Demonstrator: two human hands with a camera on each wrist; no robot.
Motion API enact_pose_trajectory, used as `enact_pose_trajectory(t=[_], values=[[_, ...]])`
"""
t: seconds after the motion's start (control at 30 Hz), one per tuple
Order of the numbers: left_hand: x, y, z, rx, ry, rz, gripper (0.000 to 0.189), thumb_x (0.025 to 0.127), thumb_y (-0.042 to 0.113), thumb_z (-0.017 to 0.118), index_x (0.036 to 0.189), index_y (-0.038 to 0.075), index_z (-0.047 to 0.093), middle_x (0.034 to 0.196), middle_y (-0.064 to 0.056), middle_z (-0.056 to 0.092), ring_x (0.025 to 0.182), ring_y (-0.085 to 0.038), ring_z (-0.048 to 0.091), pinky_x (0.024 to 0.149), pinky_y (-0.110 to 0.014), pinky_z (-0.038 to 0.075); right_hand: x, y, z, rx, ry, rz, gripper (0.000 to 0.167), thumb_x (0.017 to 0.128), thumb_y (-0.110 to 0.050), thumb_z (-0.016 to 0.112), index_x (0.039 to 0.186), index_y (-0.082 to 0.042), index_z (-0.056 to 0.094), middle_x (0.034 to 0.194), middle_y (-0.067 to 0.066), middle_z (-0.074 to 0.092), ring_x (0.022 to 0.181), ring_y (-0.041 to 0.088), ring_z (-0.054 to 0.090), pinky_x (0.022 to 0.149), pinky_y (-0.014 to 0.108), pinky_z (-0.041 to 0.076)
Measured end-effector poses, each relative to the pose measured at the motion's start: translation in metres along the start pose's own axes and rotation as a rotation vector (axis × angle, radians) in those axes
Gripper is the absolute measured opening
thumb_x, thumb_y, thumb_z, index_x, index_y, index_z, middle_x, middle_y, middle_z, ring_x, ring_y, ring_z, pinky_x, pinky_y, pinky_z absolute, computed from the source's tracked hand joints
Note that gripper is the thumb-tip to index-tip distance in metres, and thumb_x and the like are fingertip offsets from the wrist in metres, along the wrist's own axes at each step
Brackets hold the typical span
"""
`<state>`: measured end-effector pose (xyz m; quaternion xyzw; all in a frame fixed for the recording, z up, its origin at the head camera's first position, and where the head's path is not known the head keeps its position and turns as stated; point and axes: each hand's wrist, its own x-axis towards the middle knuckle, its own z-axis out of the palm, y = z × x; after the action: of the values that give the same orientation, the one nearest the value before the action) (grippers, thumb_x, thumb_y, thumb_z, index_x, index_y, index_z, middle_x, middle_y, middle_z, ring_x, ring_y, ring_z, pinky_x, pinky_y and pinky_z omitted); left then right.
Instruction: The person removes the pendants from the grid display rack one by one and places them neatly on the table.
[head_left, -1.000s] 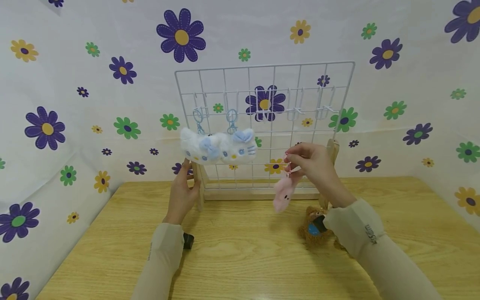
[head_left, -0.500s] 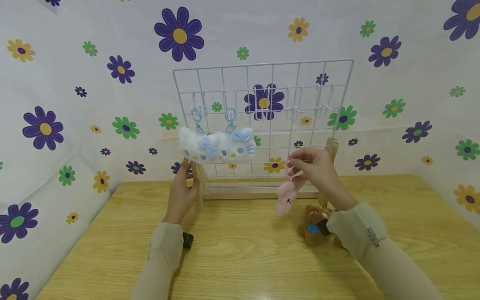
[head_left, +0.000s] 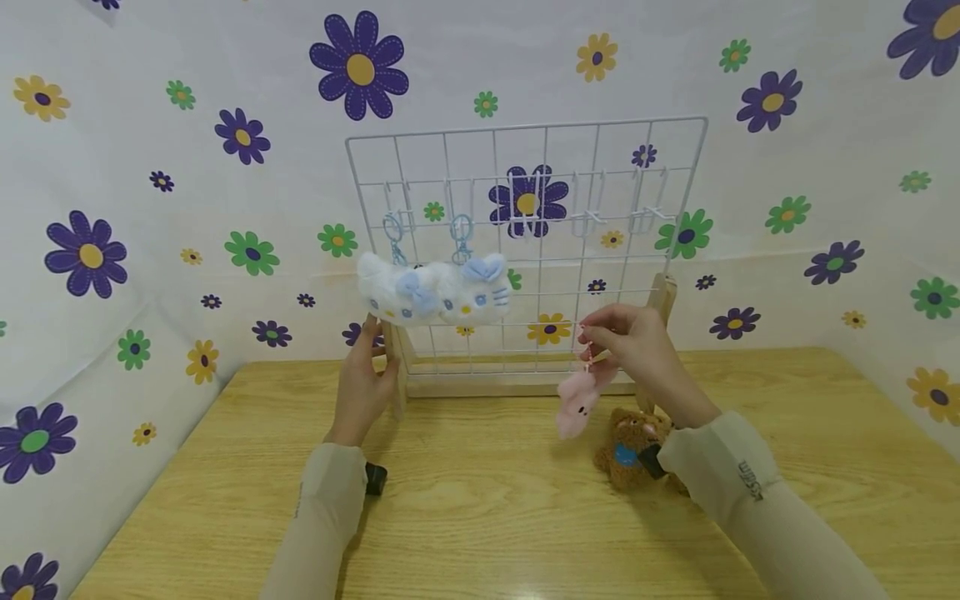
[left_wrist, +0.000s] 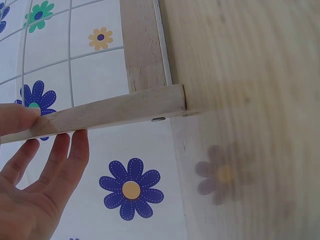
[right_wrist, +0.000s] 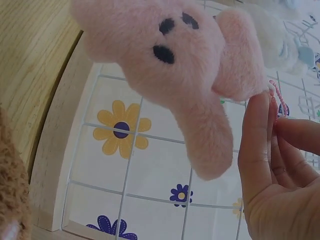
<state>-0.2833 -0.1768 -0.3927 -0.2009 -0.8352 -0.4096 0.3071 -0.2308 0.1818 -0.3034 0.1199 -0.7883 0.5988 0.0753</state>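
A pink plush keychain (head_left: pixel 576 406) with a dark-eyed face dangles from a pink bead chain (right_wrist: pixel 282 102), which my right hand (head_left: pixel 639 354) pinches between thumb and fingers. It hangs in front of the lower right part of a white wire grid rack (head_left: pixel 527 129). On the rack's left side my left hand (head_left: pixel 363 385) grips the wooden post (left_wrist: pixel 112 109), thumb on one face and fingers on the other. Two white kitty-head plush keychains (head_left: pixel 474 296) with blue bows hang side by side by blue clasps from hooks on the grid's left.
Several white hooks (head_left: pixel 588 218) line the grid's middle and right with nothing on them. A brown teddy bear (head_left: pixel 628 450) in a blue bib lies on the wooden table (head_left: pixel 480 508) near my right wrist. A flowered cloth (head_left: pixel 180 167) stands behind.
My right hand has moved slightly down and to the right, carrying the pink plush keychain. The left hand stays on the post.
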Motion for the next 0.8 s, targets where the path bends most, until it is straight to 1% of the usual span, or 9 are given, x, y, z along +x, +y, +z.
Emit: enact_pose_trajectory(t=[0.13, 0.33, 0.5, 0.57, 0.63, 0.8], values=[[0.001, -0.001, 0.001, 0.000, 0.003, 0.006, 0.081, 0.089, -0.016, 0.063, 0.159, 0.007, 0.029, 0.133, -0.031, 0.055, 0.099, -0.049, 0.066, 0.077, -0.057, 0.061, -0.002, 0.003, -0.001, 0.005, 0.002, 0.007, 0.021, 0.100, 0.002, 0.058, 0.113, 0.018, 0.061, 0.090, 0.012, 0.070, 0.071, 0.011, 0.068, 0.063, 0.026, 0.061], [0.001, -0.001, 0.001, -0.005, 0.001, 0.000, 0.081, 0.089, -0.017, 0.063, 0.159, 0.008, 0.030, 0.133, -0.031, 0.055, 0.099, -0.049, 0.066, 0.077, -0.058, 0.061, -0.005, 0.009, 0.000, 0.027, -0.015, 0.044, 0.019, 0.101, 0.003, 0.057, 0.112, 0.018, 0.062, 0.092, 0.017, 0.070, 0.071, 0.013, 0.067, 0.059, 0.029, 0.062], [0.000, -0.001, 0.000, -0.007, -0.006, -0.018, 0.081, 0.089, -0.016, 0.063, 0.159, 0.008, 0.029, 0.134, -0.031, 0.054, 0.100, -0.049, 0.066, 0.078, -0.058, 0.060, -0.010, 0.014, 0.001, 0.059, -0.028, 0.055, 0.018, 0.100, 0.005, 0.057, 0.110, 0.019, 0.062, 0.087, 0.011, 0.070, 0.069, 0.013, 0.067, 0.058, 0.031, 0.062], [0.000, 0.000, 0.000, -0.004, -0.008, -0.024, 0.081, 0.090, -0.015, 0.063, 0.159, 0.008, 0.029, 0.134, -0.031, 0.054, 0.100, -0.049, 0.065, 0.078, -0.058, 0.060, -0.012, 0.016, 0.002, 0.056, -0.032, 0.052, 0.018, 0.100, 0.005, 0.057, 0.110, 0.020, 0.061, 0.085, 0.007, 0.070, 0.069, 0.013, 0.067, 0.058, 0.030, 0.062], [0.000, 0.000, 0.000, 0.000, -0.011, -0.031, 0.080, 0.090, -0.015, 0.063, 0.159, 0.008, 0.028, 0.135, -0.031, 0.054, 0.101, -0.049, 0.065, 0.078, -0.058, 0.060, -0.013, 0.017, 0.002, 0.058, -0.038, 0.049, 0.019, 0.100, 0.005, 0.057, 0.110, 0.021, 0.060, 0.086, 0.009, 0.069, 0.069, 0.013, 0.067, 0.058, 0.030, 0.062], [0.000, 0.001, 0.000, 0.006, -0.018, -0.038, 0.081, 0.090, -0.015, 0.063, 0.159, 0.008, 0.028, 0.135, -0.031, 0.054, 0.101, -0.048, 0.065, 0.076, -0.057, 0.061, -0.016, 0.020, 0.002, 0.056, -0.040, 0.067, 0.017, 0.101, 0.005, 0.056, 0.109, 0.019, 0.061, 0.086, 0.010, 0.069, 0.068, 0.015, 0.068, 0.057, 0.030, 0.062]])
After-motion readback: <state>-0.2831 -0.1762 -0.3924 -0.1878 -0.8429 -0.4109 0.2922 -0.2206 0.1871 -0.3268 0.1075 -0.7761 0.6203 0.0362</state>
